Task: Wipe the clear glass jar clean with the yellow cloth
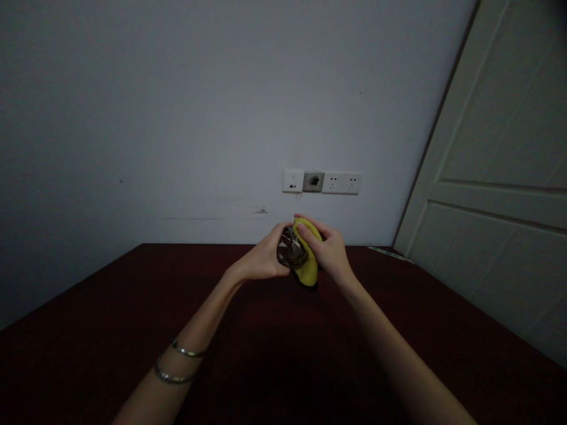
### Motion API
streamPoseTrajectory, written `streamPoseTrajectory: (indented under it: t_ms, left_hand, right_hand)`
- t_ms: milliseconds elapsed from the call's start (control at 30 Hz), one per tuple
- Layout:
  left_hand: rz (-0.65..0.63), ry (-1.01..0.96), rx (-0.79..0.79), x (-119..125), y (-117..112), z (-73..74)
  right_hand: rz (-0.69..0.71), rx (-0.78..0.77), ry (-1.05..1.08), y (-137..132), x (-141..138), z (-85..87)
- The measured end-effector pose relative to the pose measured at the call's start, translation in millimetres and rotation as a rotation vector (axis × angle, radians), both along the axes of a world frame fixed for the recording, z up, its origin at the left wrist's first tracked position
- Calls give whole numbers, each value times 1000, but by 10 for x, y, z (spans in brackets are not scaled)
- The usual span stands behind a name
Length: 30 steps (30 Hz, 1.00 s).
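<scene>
My left hand [266,255] is wrapped around a clear glass [290,251], its round end facing me. In my right hand [328,248] is a yellow cloth [309,270] with a dark underside, gripped between thumb and fingers. The cloth presses against the right side of the glass. Both hands are raised over the far part of the dark red table [248,342]. Some fingers of each hand are hidden behind the glass and the cloth.
Beyond the table stands a pale wall [199,118] with a row of sockets [341,183] and a grey switch plate [313,182]. On the right is a white panelled door [500,177]. A thin patterned strip [390,254] lies at the table's far right edge.
</scene>
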<state>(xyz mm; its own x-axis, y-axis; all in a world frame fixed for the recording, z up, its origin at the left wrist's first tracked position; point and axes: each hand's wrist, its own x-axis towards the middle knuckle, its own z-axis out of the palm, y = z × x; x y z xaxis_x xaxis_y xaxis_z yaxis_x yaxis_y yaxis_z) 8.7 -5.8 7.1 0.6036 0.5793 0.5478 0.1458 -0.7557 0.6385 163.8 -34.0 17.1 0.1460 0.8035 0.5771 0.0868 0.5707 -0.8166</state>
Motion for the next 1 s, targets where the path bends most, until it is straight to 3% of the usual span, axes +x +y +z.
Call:
streamPoseTrajectory:
  t_ms: [133,267,400,467,633,700,800,900,1000]
  left_hand:
    - [30,-10,-68,34,-39,43]
    - [33,-61,-162,58,-54,57]
    - [106,-60,-144,80,-83,67]
    - [137,-59,-139,94,-106,82]
    - [163,-57,-133,127,-139,111]
    - [213,-44,-138,133,-131,104]
    - [249,-59,-182,133,-104,86]
    - [197,-104,-221,125,-80,75]
    - [147,-124,-229,119,-80,75]
  right_hand:
    - [-9,3,26,-18,2,18]
    - [-2,236,-161,-93,2,19]
    - [11,398,-321,-112,33,14]
    - [-2,371,-310,-92,43,13]
    - [-66,90,-98,-21,36,8]
    - [-61,53,-76,-14,31,4]
    - [-49,176,-168,-41,26,2]
    - [-18,336,-297,-85,19,2]
    - [-39,355,-295,-111,9,5]
